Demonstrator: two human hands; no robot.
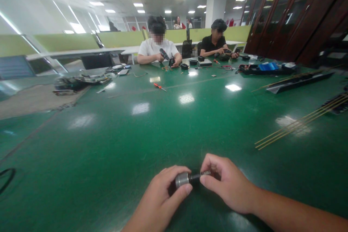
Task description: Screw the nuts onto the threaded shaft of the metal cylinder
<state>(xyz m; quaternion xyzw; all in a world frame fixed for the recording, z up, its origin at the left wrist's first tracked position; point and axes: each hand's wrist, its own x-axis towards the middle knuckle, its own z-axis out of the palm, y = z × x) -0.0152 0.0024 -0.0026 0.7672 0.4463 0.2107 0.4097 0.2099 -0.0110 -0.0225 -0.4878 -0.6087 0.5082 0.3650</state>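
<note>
Low in the middle of the view, my left hand point(165, 192) is closed round a grey metal cylinder point(182, 180) with a narrower black neck point(194, 178) pointing right. The thumb lies along its near side and the fingers curl over the top. My right hand point(227, 183) is closed in a pinch between thumb and fingers at the end of that neck. A small metal piece point(206, 173) shows between those fingertips; whether it is joined to the cylinder I cannot tell. Both hands rest close to the green tabletop point(130, 152).
Across the table sit two people, one point(160, 47) holding a power drill point(164, 54). A red screwdriver point(159, 86) lies mid-table. Thin rods point(296, 126) and a dark channel point(299, 81) lie at right, clutter point(78, 82) at left, and a black cable loop point(9, 179) near the left edge.
</note>
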